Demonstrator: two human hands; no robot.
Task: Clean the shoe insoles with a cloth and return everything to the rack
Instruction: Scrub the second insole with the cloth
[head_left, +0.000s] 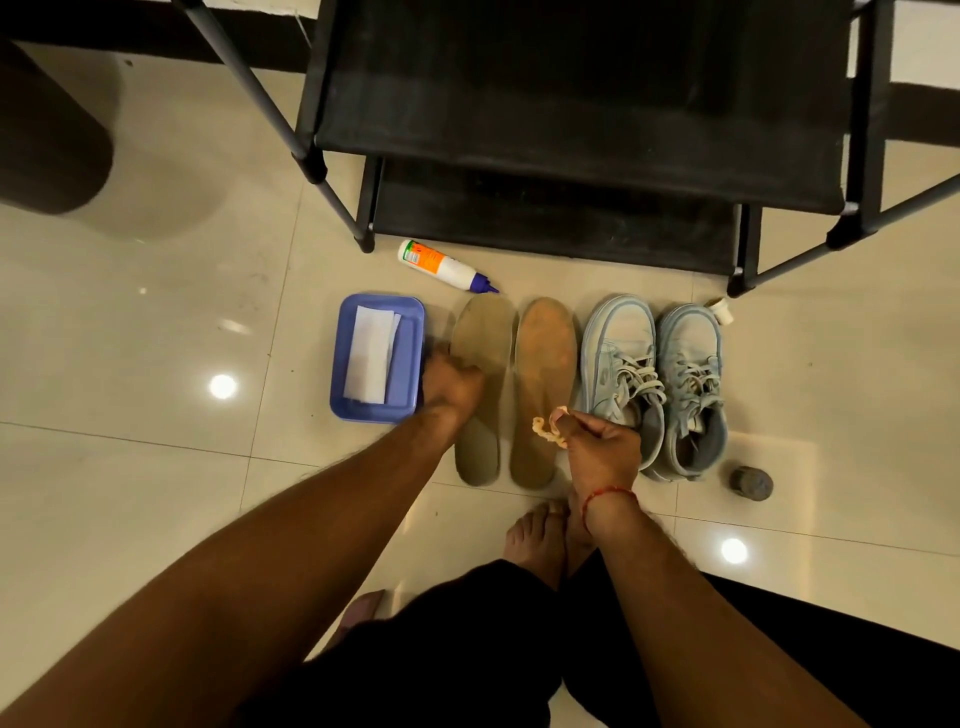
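Head | insoles (488, 332) 2 | shoes (618, 338) 2 | bottle (441, 265) 1 | tray (410, 364) 1 | yellow cloth (545, 431) 1

No text can be read; the orange and green label (422, 255) on the white bottle (451, 269) lying just before the rack (571, 171) is too blurred

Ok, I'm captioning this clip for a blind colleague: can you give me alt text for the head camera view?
Seen from above, a person's left hand holds the left insole on a tiled floor while the right hand pinches a small yellowish cloth over the right insole. Pale blue sneakers, a blue tray and a black rack surround them.
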